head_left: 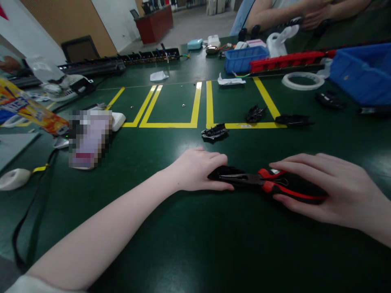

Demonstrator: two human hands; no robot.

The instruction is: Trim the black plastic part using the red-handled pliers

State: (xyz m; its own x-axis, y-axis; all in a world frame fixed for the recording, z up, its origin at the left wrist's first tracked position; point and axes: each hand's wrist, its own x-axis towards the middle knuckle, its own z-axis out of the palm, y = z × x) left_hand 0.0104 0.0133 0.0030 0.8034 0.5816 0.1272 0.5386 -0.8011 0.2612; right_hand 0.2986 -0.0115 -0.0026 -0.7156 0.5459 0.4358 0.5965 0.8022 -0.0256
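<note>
Red-and-black handles of the needle-nose pliers point toward 3 o'clock, where the right hand curls loosely round them, half closed, forefinger on one side and thumb on the other. At the other end, the metal jaws reach toward 9 o'clock and lie along a small black part, which the left hand pinches between thumb and bent fingers, nearly closed; whether the jaws bite it I cannot tell. With that part as the clock's centre, a jagged black piece lies between 11 and 12 o'clock on the dark green table, a second black piece at 1 and a third black piece at 2. The pliers look stiff and fairly weighty toward the head, with coverings that should grip well, so they are best held behind the pivot. The black part seems light, hard, probably plastic, perhaps brittle along thin edges and slightly slick; its thicker body looks the safest place to pinch
</note>
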